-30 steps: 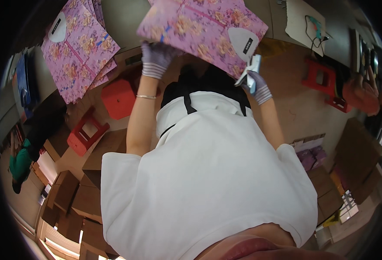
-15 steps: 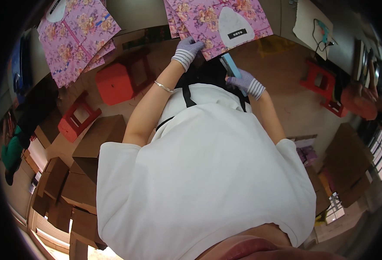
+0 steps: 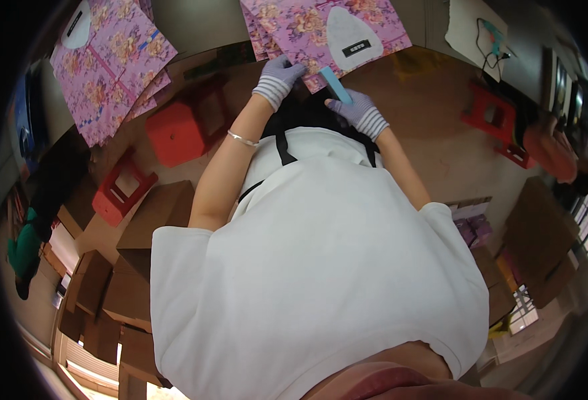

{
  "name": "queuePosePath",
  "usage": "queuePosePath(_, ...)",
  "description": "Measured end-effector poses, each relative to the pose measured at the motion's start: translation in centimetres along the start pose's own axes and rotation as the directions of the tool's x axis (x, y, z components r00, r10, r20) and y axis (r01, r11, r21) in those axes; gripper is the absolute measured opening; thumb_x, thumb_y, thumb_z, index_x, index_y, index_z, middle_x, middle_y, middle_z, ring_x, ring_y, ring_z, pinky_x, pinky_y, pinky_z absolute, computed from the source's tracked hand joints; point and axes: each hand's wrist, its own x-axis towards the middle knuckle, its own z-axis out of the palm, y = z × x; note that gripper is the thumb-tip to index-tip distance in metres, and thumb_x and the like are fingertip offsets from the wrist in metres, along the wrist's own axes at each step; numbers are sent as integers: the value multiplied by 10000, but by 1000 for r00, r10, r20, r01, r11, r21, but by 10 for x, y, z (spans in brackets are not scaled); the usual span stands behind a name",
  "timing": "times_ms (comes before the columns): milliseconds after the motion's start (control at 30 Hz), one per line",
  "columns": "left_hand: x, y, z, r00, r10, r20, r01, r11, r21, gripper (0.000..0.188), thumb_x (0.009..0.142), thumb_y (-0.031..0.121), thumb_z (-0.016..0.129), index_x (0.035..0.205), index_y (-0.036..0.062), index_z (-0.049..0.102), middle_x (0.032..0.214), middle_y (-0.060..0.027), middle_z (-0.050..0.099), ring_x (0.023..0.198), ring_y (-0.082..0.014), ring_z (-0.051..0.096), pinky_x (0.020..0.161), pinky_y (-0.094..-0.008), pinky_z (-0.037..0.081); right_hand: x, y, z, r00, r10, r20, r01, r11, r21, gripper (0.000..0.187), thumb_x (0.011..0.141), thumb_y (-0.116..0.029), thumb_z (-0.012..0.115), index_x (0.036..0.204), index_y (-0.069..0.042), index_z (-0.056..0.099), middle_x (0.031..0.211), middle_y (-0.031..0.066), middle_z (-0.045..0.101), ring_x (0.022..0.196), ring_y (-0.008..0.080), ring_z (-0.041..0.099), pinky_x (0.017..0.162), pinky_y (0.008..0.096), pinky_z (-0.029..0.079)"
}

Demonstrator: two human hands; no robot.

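My left hand [image 3: 278, 75], in a purple-and-white knit glove, pinches the near left edge of a pink floral printed sheet [image 3: 304, 33]. More such sheets lie beneath it, overhanging the table edge. In my right hand [image 3: 363, 113], gloved alike, is a light-blue stapler [image 3: 335, 85]. Its tip laps over the sheet's near corner, just right of my left fingers. Whether its jaws are closed on the sheet cannot be made out. A pale rounded patch with a dark label marks the sheet's right part.
On the table's left lies another pile of floral sheets [image 3: 117, 57]. Red stools [image 3: 174, 137] stand under the table. Cardboard boxes [image 3: 154, 217] are stacked at left and right. A cable [image 3: 491, 43] rests on a board at far right. Other people are at both sides.
My right hand has brought the stapler up and left, onto the sheet's near corner. My left hand still grips the edge. The whole view has shifted slightly.
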Motion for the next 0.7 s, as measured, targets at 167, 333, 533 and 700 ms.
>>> queuePosePath(167, -4, 6, -33, 995, 75, 65, -76, 997, 14, 193, 704, 162, 613, 790, -6, 571, 617, -46, 559, 478, -111, 505, 438, -236, 418, 16, 39, -75, 965, -12, -263, 85, 959, 269, 280, 759, -298, 611, 736, -40, 507, 585, 38, 517, 478, 105, 505, 444, 237, 426)
queuePosePath(333, -2, 13, -46, 971, 224, 84, -230, 971, 65, 206, 712, 147, 602, 844, -9, 582, 702, -36, 575, 561, -97, 501, 494, -237, 419, 13, 24, -95, 937, 73, -343, 21, 965, 261, 294, 753, -295, 620, 651, -58, 480, 461, 30, 450, 365, 112, 427, 354, 251, 338)
queuePosePath(533, 11, 46, -50, 991, 131, -10, -121, 943, 309, 230, 746, 211, 571, 837, -1, 577, 667, -35, 553, 569, -98, 500, 545, -238, 429, 22, 29, -111, 947, 58, -316, 87, 900, 426, 271, 743, -304, 632, 738, -78, 483, 586, 16, 493, 483, 106, 478, 445, 253, 386)
queuePosePath(700, -20, 50, -95, 866, 394, -307, -300, 901, 313, 246, 759, 219, 590, 853, -8, 570, 741, -81, 590, 647, -108, 546, 605, -248, 449, 15, 70, -157, 879, 74, -471, 53, 966, 251, 221, 753, -263, 614, 753, -60, 526, 610, 12, 509, 505, 102, 477, 461, 232, 379)
